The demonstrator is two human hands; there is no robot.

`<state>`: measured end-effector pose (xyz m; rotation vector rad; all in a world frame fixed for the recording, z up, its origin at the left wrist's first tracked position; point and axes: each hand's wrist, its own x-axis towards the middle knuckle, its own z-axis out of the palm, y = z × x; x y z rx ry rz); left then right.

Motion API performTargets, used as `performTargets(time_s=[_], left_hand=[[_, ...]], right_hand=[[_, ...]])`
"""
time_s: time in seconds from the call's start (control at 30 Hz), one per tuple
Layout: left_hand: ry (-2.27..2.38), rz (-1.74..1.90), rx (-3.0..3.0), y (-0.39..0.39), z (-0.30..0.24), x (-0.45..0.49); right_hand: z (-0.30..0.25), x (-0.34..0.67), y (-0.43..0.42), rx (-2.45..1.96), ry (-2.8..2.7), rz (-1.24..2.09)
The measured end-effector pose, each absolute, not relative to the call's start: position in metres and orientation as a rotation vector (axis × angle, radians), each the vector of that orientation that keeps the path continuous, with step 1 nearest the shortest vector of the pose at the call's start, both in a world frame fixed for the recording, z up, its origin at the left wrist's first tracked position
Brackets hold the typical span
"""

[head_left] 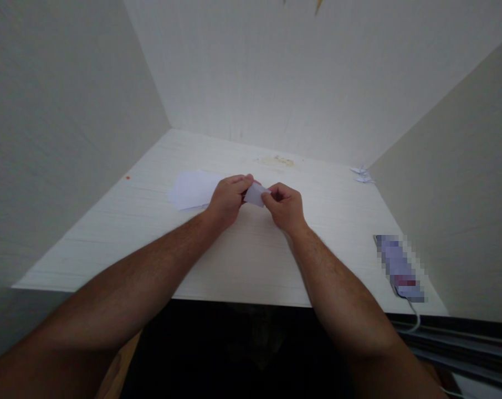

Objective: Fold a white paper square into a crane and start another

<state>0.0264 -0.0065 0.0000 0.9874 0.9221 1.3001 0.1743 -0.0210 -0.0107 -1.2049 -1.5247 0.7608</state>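
Between my two hands is a small piece of white paper (255, 194), held just above the table. My left hand (230, 198) pinches its left side, thumb on top. On its right edge, the thumb and fingers of my right hand (285, 204) are closed. The fingers beneath the paper are partly hidden. Larger white sheets of paper (195, 188) lie flat on the table to the left, partly behind my left hand.
The white table (251, 260) is enclosed by walls at the back and both sides. A phone-like device (400, 269), blurred out, lies at the right with a white cable (417, 318). Paper scraps (362, 175) sit in the back right corner. A brownish stain (282, 161) marks the back.
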Motion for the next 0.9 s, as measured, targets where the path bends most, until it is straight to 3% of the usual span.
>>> performTargets(time_s=[0.9], left_hand=[[1.136, 1.277, 1.327, -0.003, -0.01, 0.021]], right_hand=[[-0.021, 0.177, -0.01, -1.164, -1.566, 0.873]])
